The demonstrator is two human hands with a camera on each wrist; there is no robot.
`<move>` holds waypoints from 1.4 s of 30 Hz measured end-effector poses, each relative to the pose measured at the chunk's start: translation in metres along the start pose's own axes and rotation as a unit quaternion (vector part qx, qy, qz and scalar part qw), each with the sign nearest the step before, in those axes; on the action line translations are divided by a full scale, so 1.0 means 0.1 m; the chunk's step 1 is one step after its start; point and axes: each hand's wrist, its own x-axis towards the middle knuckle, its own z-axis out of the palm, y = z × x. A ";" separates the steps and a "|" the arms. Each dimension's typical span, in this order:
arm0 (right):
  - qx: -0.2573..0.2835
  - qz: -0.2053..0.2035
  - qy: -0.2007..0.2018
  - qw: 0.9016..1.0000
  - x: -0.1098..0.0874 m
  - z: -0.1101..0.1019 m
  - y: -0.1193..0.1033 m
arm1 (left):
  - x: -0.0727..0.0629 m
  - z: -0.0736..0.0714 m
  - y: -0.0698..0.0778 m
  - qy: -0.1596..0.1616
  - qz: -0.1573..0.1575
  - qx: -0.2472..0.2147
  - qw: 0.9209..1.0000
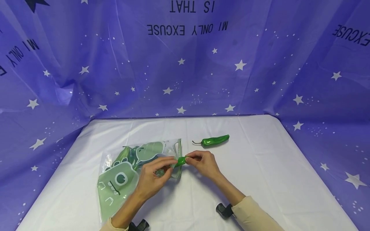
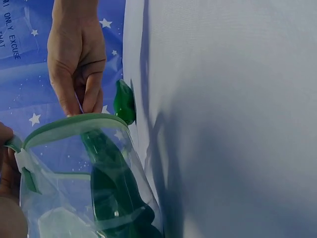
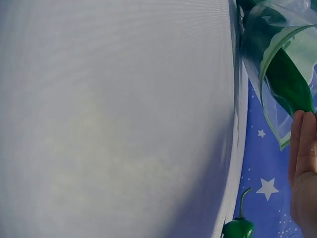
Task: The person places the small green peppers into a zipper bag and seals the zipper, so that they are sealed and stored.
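A clear zip bag [image 1: 121, 179] printed with green cartoon dinosaurs lies on the table, its mouth held apart on the right side. My left hand [image 1: 153, 176] pinches the bag's rim; in the left wrist view the fingers [image 2: 6, 158] grip it beside the white slider [image 2: 22, 161]. My right hand [image 1: 203, 163] pinches the end of a green chili pepper [image 1: 181, 161]. Most of that pepper [image 3: 290, 82] is inside the bag's mouth, seen through the clear plastic. Other green peppers show dimly deeper in the bag.
A second green chili pepper [image 1: 215, 141] with a thin curved stem lies on the white tablecloth [image 1: 260, 179], just beyond my right hand. Purple star-printed cloth [image 1: 185, 80] hangs behind and along both sides of the table.
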 end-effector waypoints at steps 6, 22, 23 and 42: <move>0.015 0.001 0.024 1.000 0.03 -0.02 0.06 | 0.07 -0.03 0.15 -0.003 0.012 -0.023 1.000; -0.059 -0.059 0.010 0.996 0.15 0.15 0.03 | 0.16 -0.05 0.37 -0.011 0.036 -0.029 0.999; -0.061 -0.058 0.003 0.996 0.16 0.16 0.03 | 0.16 -0.05 0.37 -0.011 0.038 -0.029 0.999; -0.191 -0.048 0.084 0.977 0.43 -1.15 0.37 | 0.13 -0.08 0.37 0.002 0.043 -0.031 0.999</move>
